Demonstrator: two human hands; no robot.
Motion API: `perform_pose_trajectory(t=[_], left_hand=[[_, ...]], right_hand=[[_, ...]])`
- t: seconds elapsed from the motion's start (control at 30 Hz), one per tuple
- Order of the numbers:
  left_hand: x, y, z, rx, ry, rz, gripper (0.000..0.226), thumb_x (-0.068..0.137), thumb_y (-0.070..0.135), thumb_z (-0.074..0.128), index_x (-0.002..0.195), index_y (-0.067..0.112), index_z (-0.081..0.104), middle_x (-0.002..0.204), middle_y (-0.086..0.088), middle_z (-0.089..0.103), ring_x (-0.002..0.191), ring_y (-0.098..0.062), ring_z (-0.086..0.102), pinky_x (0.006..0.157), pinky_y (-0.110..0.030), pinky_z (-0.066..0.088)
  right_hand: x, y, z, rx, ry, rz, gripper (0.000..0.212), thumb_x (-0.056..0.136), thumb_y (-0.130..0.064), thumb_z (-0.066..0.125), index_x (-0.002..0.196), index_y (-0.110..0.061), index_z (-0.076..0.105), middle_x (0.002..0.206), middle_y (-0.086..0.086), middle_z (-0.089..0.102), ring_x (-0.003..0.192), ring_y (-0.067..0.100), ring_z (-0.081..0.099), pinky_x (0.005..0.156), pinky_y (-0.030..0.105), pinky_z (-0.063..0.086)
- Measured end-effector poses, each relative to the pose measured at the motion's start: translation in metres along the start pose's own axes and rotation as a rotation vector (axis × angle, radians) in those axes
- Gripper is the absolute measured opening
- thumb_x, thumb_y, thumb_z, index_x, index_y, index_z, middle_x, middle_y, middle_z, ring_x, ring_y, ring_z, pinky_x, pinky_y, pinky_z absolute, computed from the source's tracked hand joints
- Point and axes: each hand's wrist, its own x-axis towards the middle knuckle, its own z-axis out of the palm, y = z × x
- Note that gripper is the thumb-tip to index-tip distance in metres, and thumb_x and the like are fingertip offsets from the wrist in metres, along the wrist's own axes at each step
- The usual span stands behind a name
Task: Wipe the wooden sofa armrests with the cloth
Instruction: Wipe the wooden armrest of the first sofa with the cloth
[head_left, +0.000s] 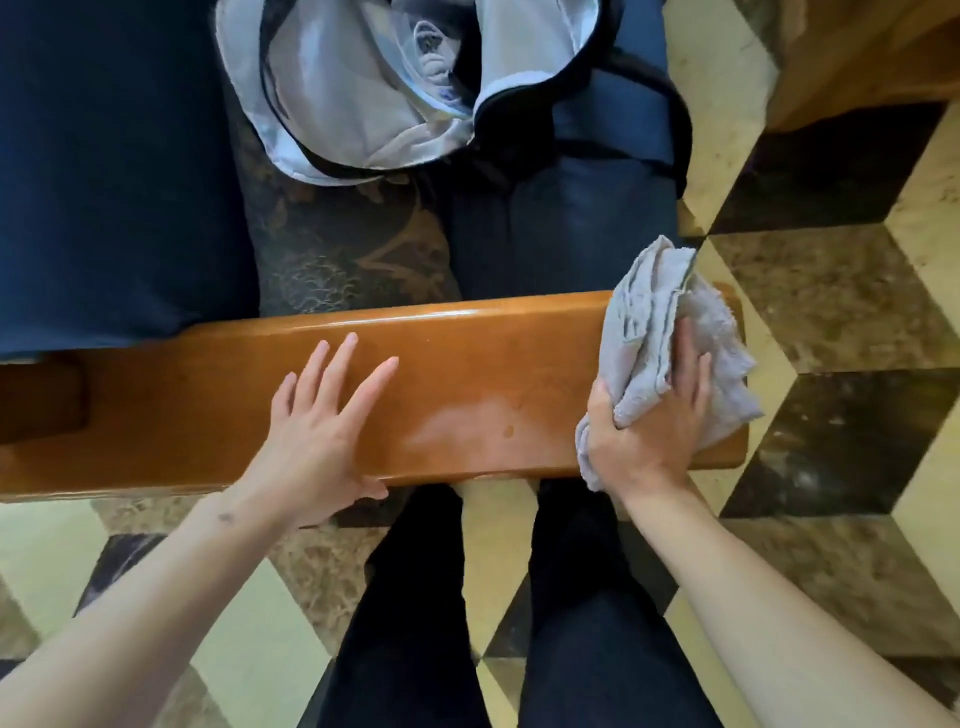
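My right grip clutches the cloth; I should press flat along the armrest toward my open left grip.

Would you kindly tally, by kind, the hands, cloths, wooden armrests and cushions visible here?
Hands: 2, the left hand flat on the wood, the right hand gripping the cloth
Cloths: 1, the grey cloth
Wooden armrests: 1, the armrest
Cushions: 1, the patterned cushion
Total: 5
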Motion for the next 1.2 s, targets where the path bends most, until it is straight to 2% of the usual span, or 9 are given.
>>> perform_pose_trajectory(t=[0.17, 0.3, 0.57, 0.67, 0.77, 0.9, 1.0, 1.1, 1.2], left_hand=[[0.003, -0.013, 0.012, -0.022, 0.029, 0.068, 0.145, 0.058, 0.063, 0.09, 0.156, 0.047, -0.016, 0.17, 0.001, -0.018, 0.157, -0.03, -0.016, 0.122, -0.06, 0.0], [0.003, -0.009, 0.015, -0.166, 0.086, 0.027, 0.142, 0.058, 0.063, 0.09, 0.156, 0.046, -0.01, 0.171, 0.003, -0.012, 0.157, -0.028, -0.012, 0.123, -0.057, 0.0], [-0.02, -0.009, 0.021, -0.398, 0.333, -0.15, 0.141, 0.059, 0.06, 0.091, 0.161, 0.022, 0.001, 0.17, -0.004, 0.006, 0.157, -0.028, 0.005, 0.122, -0.053, 0.015], [-0.023, 0.013, 0.027, -0.312, 0.385, -0.121, 0.135, 0.062, 0.06, 0.087, 0.161, 0.014, 0.008, 0.17, -0.012, 0.009, 0.157, -0.032, 0.007, 0.123, -0.055, 0.019], [-0.02, 0.049, 0.035, -0.242, 0.311, -0.014, 0.125, 0.069, 0.055, 0.086, 0.161, 0.013, 0.012, 0.17, -0.015, 0.006, 0.157, -0.033, 0.003, 0.122, -0.059, 0.021], [-0.011, 0.096, 0.037, -0.288, 0.25, 0.08, 0.129, 0.064, 0.046, 0.091, 0.161, 0.028, 0.008, 0.171, -0.009, 0.0, 0.158, -0.031, -0.004, 0.123, -0.059, 0.018], [-0.008, 0.103, 0.034, -0.342, 0.269, -0.001, 0.121, 0.069, 0.047, 0.09, 0.159, 0.033, 0.009, 0.17, -0.003, 0.001, 0.157, -0.029, -0.001, 0.121, -0.051, 0.008], [-0.013, 0.087, 0.034, -0.344, 0.283, -0.11, 0.112, 0.075, 0.047, 0.086, 0.157, 0.033, 0.011, 0.169, -0.003, 0.005, 0.157, -0.029, 0.002, 0.122, -0.053, 0.01], [-0.018, 0.065, 0.039, -0.319, 0.357, -0.186, 0.101, 0.079, 0.043, 0.084, 0.155, 0.026, 0.021, 0.166, -0.008, 0.013, 0.154, -0.032, 0.012, 0.121, -0.057, 0.02]], right_hand=[[-0.019, -0.054, 0.029, -0.069, 0.019, 0.059, 0.082, 0.092, -0.042, 0.046, 0.163, -0.012, 0.019, 0.171, 0.007, 0.021, 0.16, 0.022, 0.009, 0.13, 0.048, 0.006], [-0.037, -0.12, 0.059, -0.131, -0.007, -0.07, 0.082, 0.093, -0.047, 0.044, 0.163, -0.015, 0.02, 0.171, 0.009, 0.023, 0.159, 0.028, 0.016, 0.128, 0.054, 0.014], [-0.03, -0.135, 0.069, -0.127, -0.334, -0.892, 0.074, 0.093, -0.054, 0.045, 0.159, -0.019, 0.038, 0.17, 0.012, 0.024, 0.159, 0.034, 0.012, 0.128, 0.056, 0.011], [-0.004, -0.102, 0.056, -0.217, -0.435, -1.225, 0.072, 0.099, -0.058, 0.045, 0.16, -0.02, 0.036, 0.17, 0.011, 0.024, 0.16, 0.032, 0.011, 0.129, 0.054, 0.01], [0.015, -0.065, 0.038, -0.281, -0.47, -1.341, 0.074, 0.098, -0.058, 0.046, 0.161, -0.021, 0.032, 0.171, 0.009, 0.022, 0.16, 0.028, 0.009, 0.13, 0.051, 0.008], [0.029, 0.002, 0.005, -0.206, -0.388, -1.062, 0.076, 0.097, -0.058, 0.046, 0.163, -0.027, 0.025, 0.172, 0.004, 0.019, 0.161, 0.025, 0.009, 0.13, 0.048, 0.006], [0.019, 0.048, -0.016, -0.037, -0.137, -0.438, 0.084, 0.086, -0.047, 0.054, 0.162, -0.035, 0.02, 0.167, 0.0, 0.03, 0.157, 0.023, 0.02, 0.129, 0.048, 0.01], [0.0, 0.041, -0.014, -0.004, 0.025, 0.132, 0.08, 0.085, -0.051, 0.049, 0.157, -0.022, 0.03, 0.162, 0.006, 0.038, 0.155, 0.019, 0.019, 0.131, 0.043, 0.011], [-0.01, 0.007, -0.002, -0.037, 0.157, 0.286, 0.08, 0.086, -0.039, 0.055, 0.156, -0.009, 0.031, 0.165, 0.015, 0.035, 0.157, 0.023, 0.019, 0.13, 0.047, 0.013]])
